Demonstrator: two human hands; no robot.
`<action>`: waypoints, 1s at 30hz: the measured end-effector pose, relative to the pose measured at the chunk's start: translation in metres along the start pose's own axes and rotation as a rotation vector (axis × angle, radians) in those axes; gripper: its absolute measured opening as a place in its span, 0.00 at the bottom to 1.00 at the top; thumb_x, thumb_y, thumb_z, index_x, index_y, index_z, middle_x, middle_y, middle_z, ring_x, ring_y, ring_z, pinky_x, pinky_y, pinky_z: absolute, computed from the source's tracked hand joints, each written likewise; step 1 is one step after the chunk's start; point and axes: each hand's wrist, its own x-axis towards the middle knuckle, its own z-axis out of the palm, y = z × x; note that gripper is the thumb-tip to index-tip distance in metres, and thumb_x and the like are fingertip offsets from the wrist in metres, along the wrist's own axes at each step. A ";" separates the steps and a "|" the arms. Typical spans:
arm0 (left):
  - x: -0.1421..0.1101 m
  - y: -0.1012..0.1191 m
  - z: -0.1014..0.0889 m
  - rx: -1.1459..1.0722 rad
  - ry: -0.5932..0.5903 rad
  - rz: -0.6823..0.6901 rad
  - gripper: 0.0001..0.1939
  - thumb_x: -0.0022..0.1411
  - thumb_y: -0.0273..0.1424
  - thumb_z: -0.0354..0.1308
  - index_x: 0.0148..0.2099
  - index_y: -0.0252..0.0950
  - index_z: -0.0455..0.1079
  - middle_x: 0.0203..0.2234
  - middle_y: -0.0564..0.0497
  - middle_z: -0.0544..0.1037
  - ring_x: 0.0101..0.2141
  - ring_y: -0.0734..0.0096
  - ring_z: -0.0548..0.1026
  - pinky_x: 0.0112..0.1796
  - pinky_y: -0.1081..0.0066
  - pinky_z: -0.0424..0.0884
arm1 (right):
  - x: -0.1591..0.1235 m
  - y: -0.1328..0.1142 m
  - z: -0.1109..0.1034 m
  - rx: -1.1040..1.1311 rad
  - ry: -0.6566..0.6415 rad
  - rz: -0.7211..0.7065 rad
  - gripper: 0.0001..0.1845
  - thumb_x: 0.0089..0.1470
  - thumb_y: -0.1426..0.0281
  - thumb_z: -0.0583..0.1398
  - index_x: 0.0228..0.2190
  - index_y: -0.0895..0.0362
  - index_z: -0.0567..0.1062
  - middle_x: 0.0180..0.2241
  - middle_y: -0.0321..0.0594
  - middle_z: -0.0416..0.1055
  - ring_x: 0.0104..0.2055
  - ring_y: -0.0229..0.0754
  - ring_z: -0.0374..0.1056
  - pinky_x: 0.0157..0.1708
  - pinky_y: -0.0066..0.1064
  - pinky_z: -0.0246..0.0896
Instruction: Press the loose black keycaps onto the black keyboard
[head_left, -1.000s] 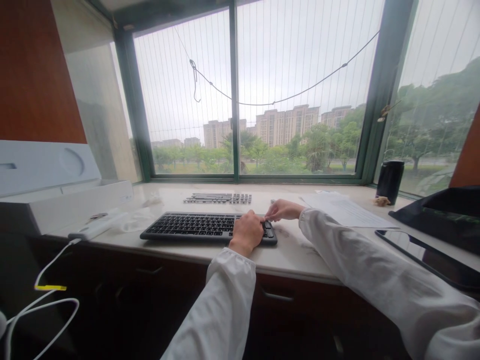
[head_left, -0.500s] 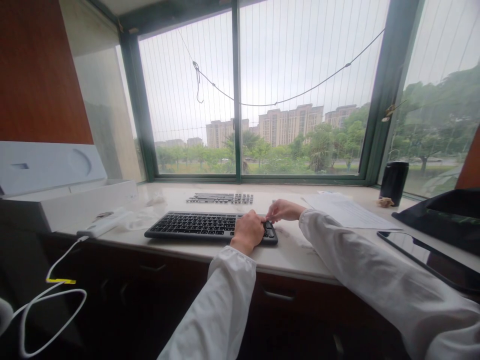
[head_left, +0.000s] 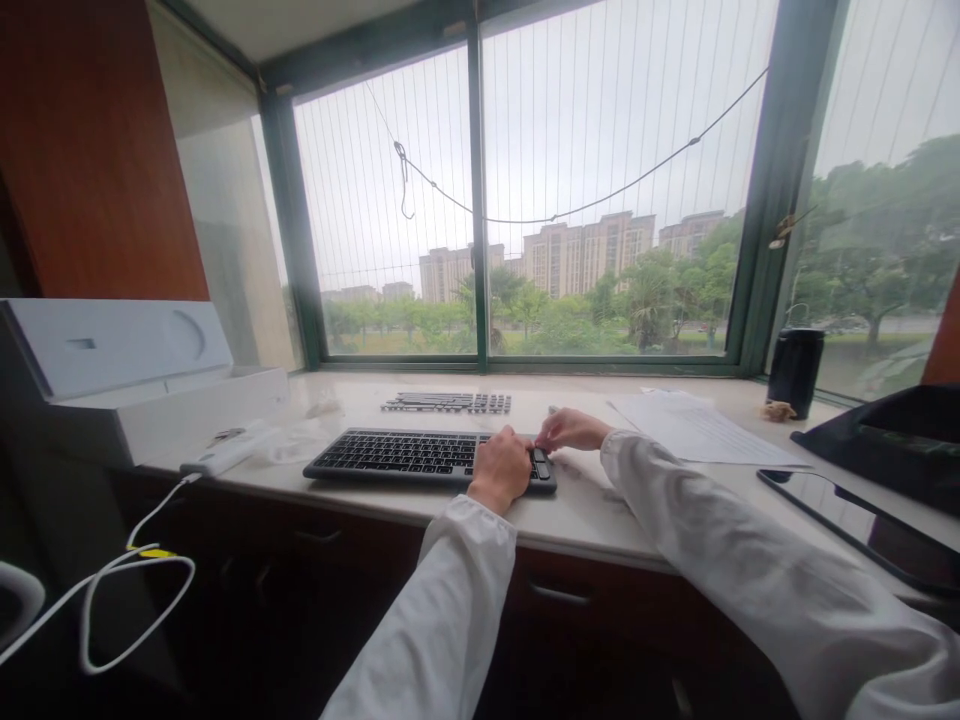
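Observation:
A dark keyboard (head_left: pixel 405 455) lies on the pale window counter (head_left: pixel 585 505). My left hand (head_left: pixel 501 465) rests curled on the keyboard's right end, fingers bent down onto the keys. My right hand (head_left: pixel 568 430) sits just beyond the right end, fingertips pinched together at the top right corner keys; what they pinch is too small to make out. Behind the keyboard lies a flat grid of loose keycaps (head_left: pixel 448 403).
An open white box (head_left: pixel 142 385) stands at the left, a white device (head_left: pixel 225 452) with a cable (head_left: pixel 135 570) beside it. Papers (head_left: pixel 697 425), a black cylinder (head_left: pixel 795 372), a tablet (head_left: pixel 847 510) and a black tray (head_left: pixel 892 435) occupy the right.
Both hands stay at the keyboard's right end, nearly still. The camera has tilted and shifted, so the whole scene sits a little lower and to the right.

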 end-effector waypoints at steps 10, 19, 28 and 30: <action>0.000 -0.001 0.001 0.057 -0.005 -0.020 0.19 0.68 0.28 0.39 0.54 0.36 0.67 0.46 0.41 0.71 0.43 0.64 0.73 0.44 0.67 0.68 | -0.007 -0.015 -0.009 -0.214 0.349 -0.090 0.16 0.47 0.59 0.63 0.33 0.58 0.81 0.33 0.42 0.79 0.35 0.41 0.71 0.37 0.28 0.63; 0.001 -0.002 0.003 0.067 0.001 -0.004 0.19 0.68 0.29 0.39 0.55 0.37 0.66 0.46 0.42 0.71 0.43 0.63 0.73 0.44 0.65 0.68 | -0.007 -0.024 0.002 -0.426 0.240 -0.171 0.13 0.49 0.62 0.62 0.32 0.57 0.82 0.28 0.39 0.77 0.29 0.38 0.67 0.32 0.27 0.58; -0.001 -0.002 0.001 0.047 0.019 -0.010 0.18 0.68 0.30 0.39 0.53 0.37 0.67 0.45 0.44 0.72 0.41 0.65 0.73 0.42 0.68 0.68 | -0.009 -0.028 0.004 -0.424 0.186 -0.203 0.09 0.47 0.65 0.63 0.29 0.56 0.82 0.26 0.38 0.77 0.29 0.38 0.69 0.32 0.26 0.59; -0.002 -0.002 0.000 0.029 0.029 -0.027 0.18 0.68 0.29 0.40 0.53 0.37 0.67 0.45 0.44 0.72 0.41 0.66 0.74 0.42 0.69 0.67 | -0.010 -0.028 0.003 -0.431 0.258 -0.218 0.10 0.48 0.66 0.62 0.30 0.56 0.82 0.27 0.38 0.77 0.30 0.38 0.69 0.33 0.26 0.59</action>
